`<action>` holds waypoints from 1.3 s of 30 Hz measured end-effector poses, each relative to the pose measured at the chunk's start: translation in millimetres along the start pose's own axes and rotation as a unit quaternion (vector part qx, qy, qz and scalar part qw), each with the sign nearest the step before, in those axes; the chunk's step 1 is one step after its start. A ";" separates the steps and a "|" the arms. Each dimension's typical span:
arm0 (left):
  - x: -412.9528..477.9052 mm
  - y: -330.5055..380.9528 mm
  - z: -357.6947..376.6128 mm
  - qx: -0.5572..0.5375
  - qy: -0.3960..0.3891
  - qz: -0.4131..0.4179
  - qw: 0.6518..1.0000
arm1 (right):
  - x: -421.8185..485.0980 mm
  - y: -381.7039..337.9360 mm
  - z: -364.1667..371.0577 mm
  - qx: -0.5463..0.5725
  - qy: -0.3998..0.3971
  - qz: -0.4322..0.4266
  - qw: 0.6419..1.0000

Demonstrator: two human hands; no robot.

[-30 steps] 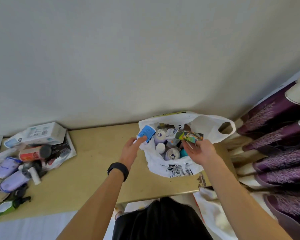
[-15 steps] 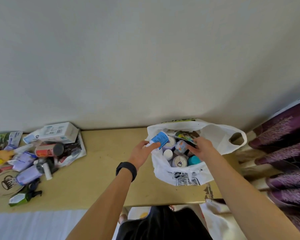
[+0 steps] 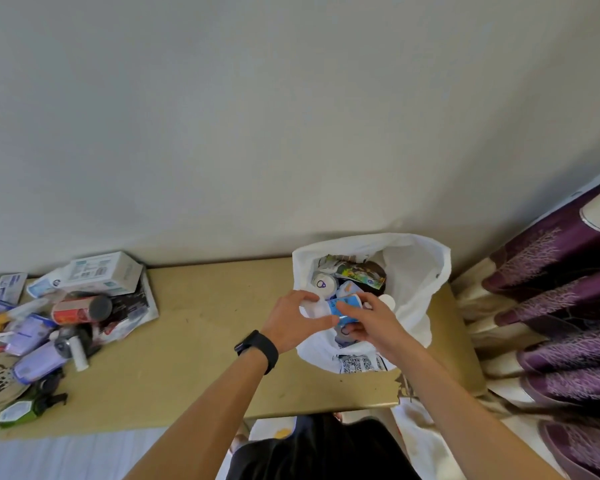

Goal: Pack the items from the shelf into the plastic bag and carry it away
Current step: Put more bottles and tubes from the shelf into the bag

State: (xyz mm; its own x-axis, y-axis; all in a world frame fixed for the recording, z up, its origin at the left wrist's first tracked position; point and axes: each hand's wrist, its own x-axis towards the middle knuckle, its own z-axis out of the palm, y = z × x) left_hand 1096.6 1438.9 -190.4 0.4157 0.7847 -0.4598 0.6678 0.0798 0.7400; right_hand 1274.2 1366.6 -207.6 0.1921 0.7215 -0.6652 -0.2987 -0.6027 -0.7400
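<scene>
A loose pile [image 3: 66, 313] of boxes, bottles and cans lies left on the tan shelf [image 3: 205, 341]; purple curtain [image 3: 561, 271] folds hang right. The thin white bag [image 3: 420, 271] stands open right of centre, holding jars and packets. Over its mouth my left hand [image 3: 291, 323] and right hand [image 3: 374, 320] both grip a blue-and-white tube [image 3: 347, 304].

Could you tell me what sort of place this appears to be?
Probably a room in a home, perhaps a bedroom: purple patterned curtains hang at the right, and toiletry-like bottles and boxes lie piled on a wooden shelf against a plain wall.
</scene>
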 end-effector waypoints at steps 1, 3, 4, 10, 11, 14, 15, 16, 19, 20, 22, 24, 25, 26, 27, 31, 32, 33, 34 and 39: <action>-1.4 -0.9 -1.3 -0.012 0.012 -0.003 1.000 | 2.6 0.3 -5.0 -0.040 0.036 -0.010 0.999; -3.3 -6.2 -5.1 -0.002 0.040 0.002 0.999 | 6.0 -1.9 -17.0 -0.151 0.111 -0.038 0.982; -4.7 -9.1 -7.8 0.012 0.053 0.005 0.999 | 7.9 -4.0 -23.1 -0.212 0.140 -0.053 0.966; -17.2 -12.7 -16.0 0.052 0.090 0.011 0.995 | 30.7 -22.6 -30.7 -0.437 0.133 -0.131 0.880; -18.4 -11.5 -16.0 0.055 0.090 0.014 0.994 | 36.1 -22.7 -27.9 -0.458 0.114 -0.134 0.871; -19.6 -7.7 -14.6 0.067 0.092 0.023 0.993 | 50.5 -19.0 -18.8 -0.501 0.051 -0.143 0.852; -19.5 -6.4 -13.6 0.069 0.094 0.025 0.993 | 52.9 -19.1 -16.0 -0.508 0.039 -0.148 0.848; -18.9 -5.5 -12.5 0.070 0.095 0.027 0.993 | 54.9 -19.8 -13.4 -0.513 0.034 -0.156 0.843; -17.8 -3.0 -9.3 0.073 0.089 0.032 0.993 | 59.1 -20.1 -7.0 -0.518 0.017 -0.162 0.840; -17.6 -2.5 -8.5 0.073 0.088 0.032 0.993 | 60.9 -17.9 -5.6 -0.533 0.006 -0.156 0.831; -17.5 -2.6 -7.4 0.071 0.088 0.029 0.993 | 62.5 -12.6 -3.1 -0.579 -0.015 -0.142 0.802; -17.9 -3.3 -6.6 0.070 0.088 0.028 0.993 | 63.1 -5.1 -0.9 -0.598 -0.031 -0.138 0.789; -18.8 -3.7 -6.6 0.072 0.088 0.029 0.993 | 62.4 -1.7 0.8 -0.598 -0.037 -0.136 0.789; -19.5 -4.3 -6.6 0.074 0.089 0.028 0.993 | 61.7 1.3 2.6 -0.595 -0.042 -0.140 0.791; -20.5 -5.2 -6.5 0.074 0.089 0.028 0.993 | 60.0 4.0 4.8 -0.588 -0.046 -0.143 0.794; -25.2 -9.3 -8.7 0.076 0.090 0.028 0.993 | 56.5 14.3 10.2 -0.583 -0.054 -0.139 0.799; -25.6 -10.8 -9.3 0.078 0.091 0.027 0.992 | 56.8 15.7 10.7 -0.612 -0.056 -0.139 0.777; -26.3 -12.0 -9.8 0.081 0.092 0.027 0.992 | 57.0 16.1 10.7 -0.647 -0.056 -0.139 0.747; -27.4 -12.6 -9.9 0.084 0.092 0.026 0.992 | 56.4 17.2 10.6 -0.675 -0.050 -0.141 0.723; -31.7 -14.7 -8.5 0.100 0.086 0.036 0.991 | 51.7 35.6 6.4 -0.730 -0.014 -0.176 0.660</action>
State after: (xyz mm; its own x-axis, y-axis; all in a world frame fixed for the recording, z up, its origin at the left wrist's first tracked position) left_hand 1068.4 1418.1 -182.5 0.3678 0.8782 -0.3059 0.7560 -0.0908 0.6483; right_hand 1267.5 1384.6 -267.7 -0.0134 0.8981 -0.4397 0.9834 -0.0678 -0.1685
